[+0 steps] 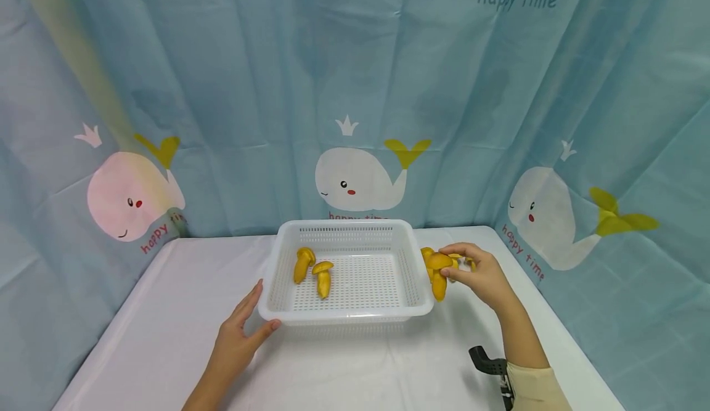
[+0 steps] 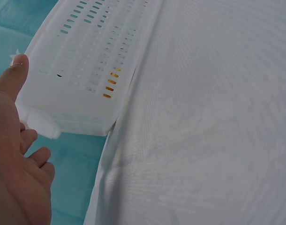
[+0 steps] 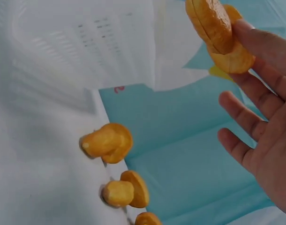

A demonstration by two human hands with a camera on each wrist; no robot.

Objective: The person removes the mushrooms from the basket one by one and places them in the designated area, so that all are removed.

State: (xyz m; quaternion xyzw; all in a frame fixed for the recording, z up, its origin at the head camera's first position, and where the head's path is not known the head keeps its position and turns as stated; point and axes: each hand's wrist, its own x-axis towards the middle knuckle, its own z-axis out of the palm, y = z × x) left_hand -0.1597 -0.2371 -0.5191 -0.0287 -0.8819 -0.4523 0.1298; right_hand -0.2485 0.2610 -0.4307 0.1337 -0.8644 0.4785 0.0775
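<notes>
A white perforated basket holds two yellow mushrooms in its left part. My left hand touches the basket's front-left corner, thumb at the front rim and fingers along the left side; in the left wrist view the hand is beside the basket wall. Just right of the basket, my right hand pinches a yellow mushroom by its cap between thumb and fingers. The right wrist view shows this mushroom raised in the hand, with several mushrooms lying on the table.
A white cloth covers the table. Behind and at both sides hangs a blue curtain with printed whales. A black strap piece shows at the right wrist.
</notes>
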